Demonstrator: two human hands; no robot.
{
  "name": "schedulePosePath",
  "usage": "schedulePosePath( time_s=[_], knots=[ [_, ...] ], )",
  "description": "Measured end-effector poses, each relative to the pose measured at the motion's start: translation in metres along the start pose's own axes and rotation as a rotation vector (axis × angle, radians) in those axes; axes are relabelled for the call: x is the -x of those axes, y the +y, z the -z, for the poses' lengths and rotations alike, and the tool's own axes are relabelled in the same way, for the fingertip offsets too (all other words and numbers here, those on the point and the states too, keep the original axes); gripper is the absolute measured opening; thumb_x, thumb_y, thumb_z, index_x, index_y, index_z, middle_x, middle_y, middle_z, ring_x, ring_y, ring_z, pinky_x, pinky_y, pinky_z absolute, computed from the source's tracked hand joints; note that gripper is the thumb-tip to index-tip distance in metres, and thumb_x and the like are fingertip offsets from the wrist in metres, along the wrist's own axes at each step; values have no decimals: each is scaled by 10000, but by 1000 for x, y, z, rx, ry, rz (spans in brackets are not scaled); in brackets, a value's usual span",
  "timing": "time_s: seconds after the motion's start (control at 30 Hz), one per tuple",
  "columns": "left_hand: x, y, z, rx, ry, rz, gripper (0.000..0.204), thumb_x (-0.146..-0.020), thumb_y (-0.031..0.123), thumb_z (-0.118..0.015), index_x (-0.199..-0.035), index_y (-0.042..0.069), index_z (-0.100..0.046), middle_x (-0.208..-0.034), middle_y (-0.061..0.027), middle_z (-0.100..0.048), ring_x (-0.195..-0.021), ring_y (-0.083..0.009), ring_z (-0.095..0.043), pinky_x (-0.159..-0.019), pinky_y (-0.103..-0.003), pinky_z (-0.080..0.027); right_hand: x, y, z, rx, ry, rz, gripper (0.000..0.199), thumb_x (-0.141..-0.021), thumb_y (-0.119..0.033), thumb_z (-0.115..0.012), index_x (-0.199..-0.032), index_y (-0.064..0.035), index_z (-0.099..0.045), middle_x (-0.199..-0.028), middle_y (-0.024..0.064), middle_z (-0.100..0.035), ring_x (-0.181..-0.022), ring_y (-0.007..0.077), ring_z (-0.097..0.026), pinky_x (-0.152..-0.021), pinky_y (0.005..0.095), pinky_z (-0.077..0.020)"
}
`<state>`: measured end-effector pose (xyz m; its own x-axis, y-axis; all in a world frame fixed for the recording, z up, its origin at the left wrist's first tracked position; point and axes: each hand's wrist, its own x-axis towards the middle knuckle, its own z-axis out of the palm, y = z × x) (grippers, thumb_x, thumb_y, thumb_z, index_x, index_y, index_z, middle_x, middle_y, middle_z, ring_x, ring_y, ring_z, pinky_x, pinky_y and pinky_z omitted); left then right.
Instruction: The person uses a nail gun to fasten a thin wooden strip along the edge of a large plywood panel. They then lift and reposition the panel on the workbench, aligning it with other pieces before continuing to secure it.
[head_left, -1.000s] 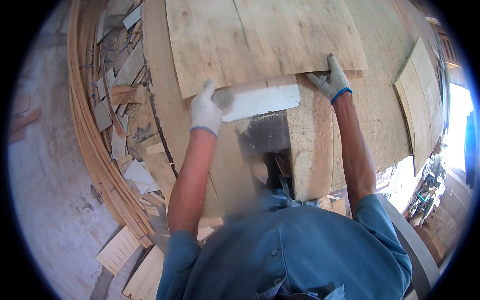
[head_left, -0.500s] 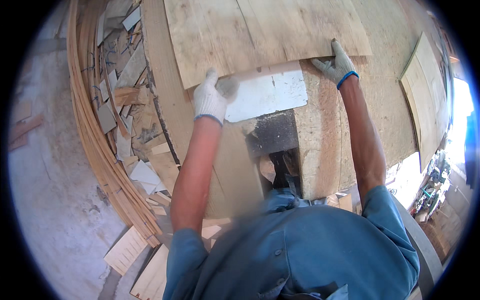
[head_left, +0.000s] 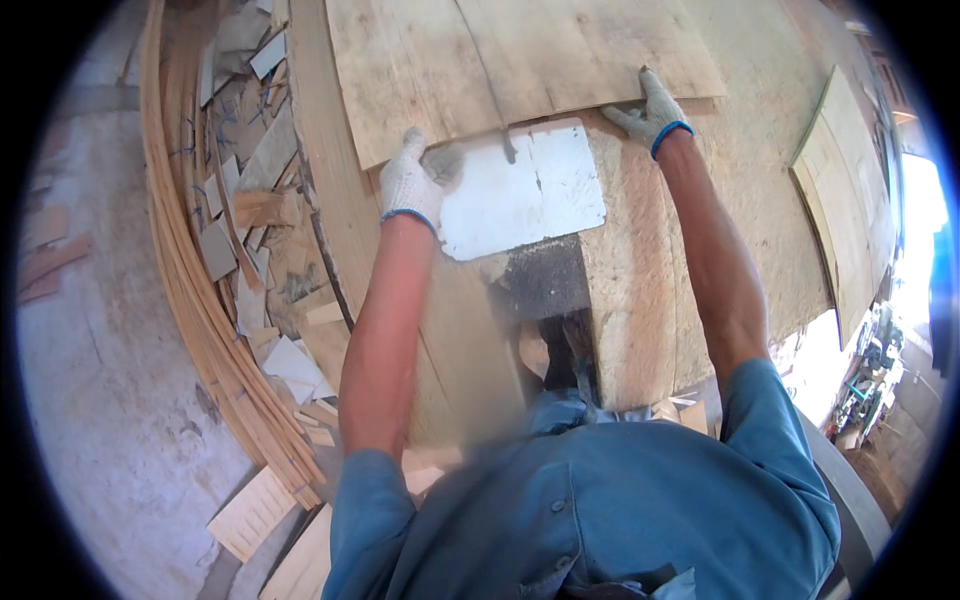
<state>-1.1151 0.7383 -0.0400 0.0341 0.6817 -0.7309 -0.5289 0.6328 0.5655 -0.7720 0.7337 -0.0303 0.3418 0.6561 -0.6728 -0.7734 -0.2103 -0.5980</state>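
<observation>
A broad, thin plywood sheet [head_left: 540,60] lies across the far part of the bench, a dark split running down it to its near edge. My left hand [head_left: 412,183], in a white knit glove with a blue cuff, grips the near edge by the left corner. Its thumb rests on top. Farther right, my gloved right hand [head_left: 648,115] holds the same edge, thumb above and fingers below. Between the hands a white rectangular plate [head_left: 525,195] is partly covered by the sheet. Nearer me are a dark patch [head_left: 545,278] and an opening in the bench.
Another thin wood sheet [head_left: 845,190] lies at the bench's right side. Long wooden strips [head_left: 185,270] curve along the left, beside a heap of offcuts [head_left: 290,365]. Cut boards [head_left: 252,512] lie at the lower left. Cluttered metal parts [head_left: 868,385] show at the right.
The plywood sheet has shifted slightly away from me and left, with both hands keeping hold of its edge. More of the white plate now shows.
</observation>
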Motion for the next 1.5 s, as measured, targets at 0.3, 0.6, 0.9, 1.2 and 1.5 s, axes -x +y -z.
schedulePosePath(
  time_s=[0.3, 0.6, 0.9, 1.2, 1.5],
  knots=[
    [15, 24, -7, 155, -34, 7, 424, -924, 337, -605, -1246, 89, -488, -1036, -193, -603, -909, -348, -660, -751, -485, -563, -17, -11, -4, -26, 88, 49, 545, -940, -324, -599, -1379, -67, -404, -1368, 147, -487, -1218, 363, -504, -942, 591, -468],
    [87, 39, 64, 72, 39, -143, 352, -913, 310, -628, -1181, 99, -541, -981, -151, -604, -779, -293, -655, -646, -422, -591, -1, -72, 79, -25, 25, 245, 367, -939, -301, -631, -1222, -77, -568, -1148, 75, -650, -1002, 265, -646, -835, 484, -561],
    [252, -99, 194, 101, 98, -146, 398, -929, 317, -605, -1240, 83, -525, -1108, -127, -640, -904, -280, -660, -705, -443, -584, 138, -46, 300, -43, 34, 223, 325, -961, -253, -593, -1203, -36, -585, -1169, 123, -644, -999, 274, -660, -817, 443, -580],
    [370, -176, 196, 412, 136, -258, 403, -970, 270, -535, -1313, 67, -473, -1282, -115, -547, -1160, -293, -537, -967, -483, -465, 258, 29, 451, 1120, 236, 105, 405, -906, -410, -611, -885, -6, -626, -709, 160, -658, -511, 257, -637, -420, 359, -512],
    [386, -183, 171, 386, -26, -199, 361, -954, 200, -558, -1270, 39, -492, -1260, -127, -551, -1146, -303, -538, -1002, -524, -437, 346, 118, 194, 694, -476, -53, 278, -975, -274, -546, -1089, -28, -609, -883, 102, -660, -773, 198, -659, -646, 296, -527]
  ],
)
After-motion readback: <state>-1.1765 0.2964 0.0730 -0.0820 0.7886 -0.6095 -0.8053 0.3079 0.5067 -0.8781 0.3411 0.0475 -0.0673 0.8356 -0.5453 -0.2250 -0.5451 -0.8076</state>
